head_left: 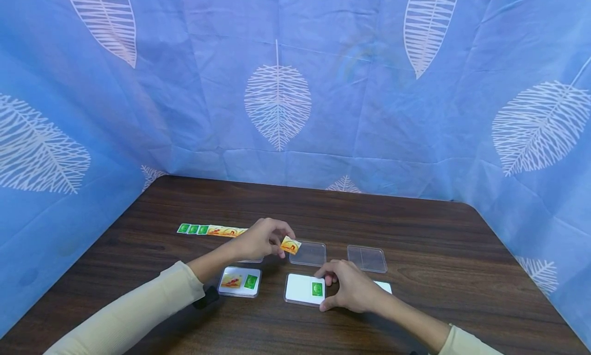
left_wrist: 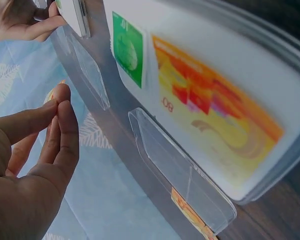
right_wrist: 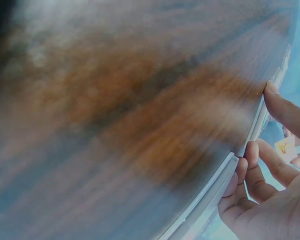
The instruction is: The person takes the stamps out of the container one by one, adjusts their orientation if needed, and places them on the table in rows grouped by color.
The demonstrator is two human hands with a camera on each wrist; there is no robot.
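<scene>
Card (head_left: 291, 245) — pinched in left fingers (left_wrist: 67, 130).

The stamp row (head_left: 212, 230) and a clear lid (head_left: 252, 261) partly disappear behind the left hand (head_left: 262, 239). The right hand (head_left: 351, 288) covers the right corners of the middle case (head_left: 299, 289) and most of the rightmost case (head_left: 385, 286). The bottom edge cuts off the left sleeve (head_left: 131, 314). From the left wrist, fingers hide nearly all the orange stamp (head_left: 290, 245); from the right wrist, the desk (right_wrist: 115, 110) blurs.
</scene>
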